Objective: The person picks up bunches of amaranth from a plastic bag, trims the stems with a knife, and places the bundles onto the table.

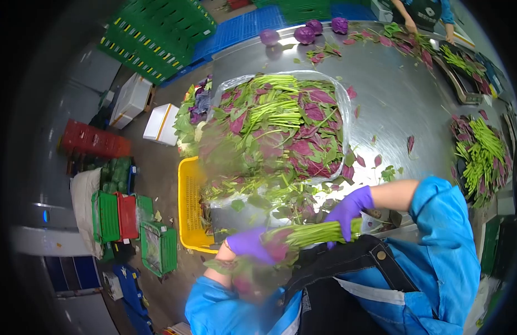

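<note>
My left hand (250,245), in a purple glove, holds the leafy end of a bunch of greens (317,233) close to my apron. My right hand (347,212), gloved the same, wraps its fingers round the pale green stems near their cut end. Beyond my hands, a clear plastic-lined container (346,123) is filled with green and purple leafy bunches (278,111), stems lying mostly sideways. Loose leaves and stems (294,195) are scattered between it and me. Part of the view at the left of the bunches is blurred.
A yellow crate (190,206) stands at the table's left edge. Another pile of greens (481,151) lies at the right. Purple cabbages (304,35) sit along the far edge of the metal table (381,106). At the top right, a person's hands (410,25) touch greens.
</note>
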`<state>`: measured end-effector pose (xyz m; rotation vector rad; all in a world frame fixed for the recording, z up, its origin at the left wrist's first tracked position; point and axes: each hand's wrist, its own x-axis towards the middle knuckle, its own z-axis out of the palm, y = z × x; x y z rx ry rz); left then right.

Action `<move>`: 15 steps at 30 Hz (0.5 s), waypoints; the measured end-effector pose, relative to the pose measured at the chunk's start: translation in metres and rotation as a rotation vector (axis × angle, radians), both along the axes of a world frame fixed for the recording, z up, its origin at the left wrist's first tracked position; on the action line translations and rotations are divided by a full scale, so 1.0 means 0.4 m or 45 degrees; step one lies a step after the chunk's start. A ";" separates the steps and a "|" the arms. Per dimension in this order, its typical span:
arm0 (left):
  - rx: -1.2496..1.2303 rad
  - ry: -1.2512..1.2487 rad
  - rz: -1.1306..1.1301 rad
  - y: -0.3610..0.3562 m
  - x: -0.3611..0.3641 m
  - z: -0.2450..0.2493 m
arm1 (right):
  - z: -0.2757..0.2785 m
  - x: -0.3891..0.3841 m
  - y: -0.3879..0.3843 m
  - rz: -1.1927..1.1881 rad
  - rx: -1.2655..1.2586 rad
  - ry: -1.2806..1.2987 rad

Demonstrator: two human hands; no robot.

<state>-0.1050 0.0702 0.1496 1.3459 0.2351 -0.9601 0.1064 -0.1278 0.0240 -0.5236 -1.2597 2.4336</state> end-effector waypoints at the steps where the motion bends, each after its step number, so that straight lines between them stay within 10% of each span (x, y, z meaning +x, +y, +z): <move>1: 0.000 -0.004 0.022 0.015 -0.009 -0.020 | 0.023 -0.010 -0.029 -0.179 0.093 -0.126; 4: -0.486 -0.033 0.215 0.049 -0.029 -0.073 | 0.160 -0.006 -0.046 -0.385 -0.158 -0.328; 8: 0.444 -0.419 1.087 0.165 -0.011 -0.125 | 0.235 0.122 -0.087 -0.290 -0.133 -0.273; 10: 0.222 -0.441 1.592 0.204 -0.068 -0.119 | 0.175 0.143 -0.101 -0.145 0.154 -1.171; 14: 0.369 -0.204 1.567 0.192 -0.123 -0.190 | 0.297 0.232 -0.134 -0.617 -0.002 -0.771; 15: 0.266 -0.181 1.544 0.179 -0.112 -0.196 | 0.282 0.225 -0.133 -0.474 0.082 -1.191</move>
